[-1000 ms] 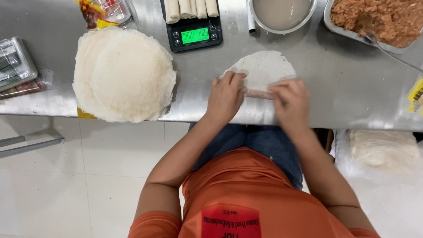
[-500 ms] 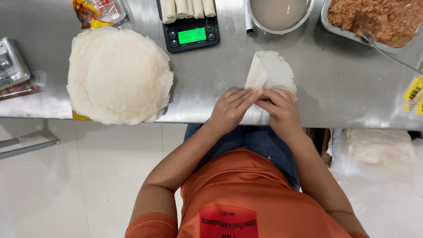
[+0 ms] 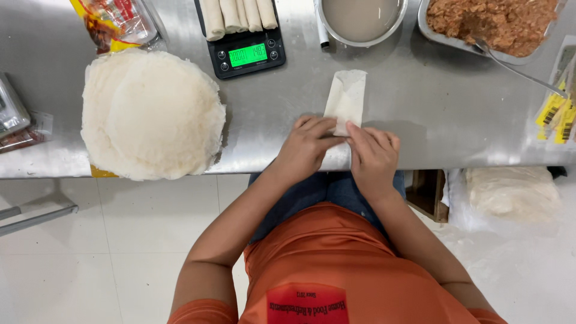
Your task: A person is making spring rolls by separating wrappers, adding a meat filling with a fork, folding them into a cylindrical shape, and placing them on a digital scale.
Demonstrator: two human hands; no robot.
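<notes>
Pinching near end of folded wrapper [image 3: 346,96] between our left hand [image 3: 309,147] and right hand [image 3: 373,157], fingers curled shut, sides tucked inward on tabletop [image 3: 432,114]; wrapper stack [image 3: 153,114] waits alongside.

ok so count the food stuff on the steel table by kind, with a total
folded wrapper under the left hand and right hand: 1
stack of round wrappers: 1
finished rolls on the scale: 4
bowl of pale liquid: 1
tray of brown filling: 1
total: 8
</notes>
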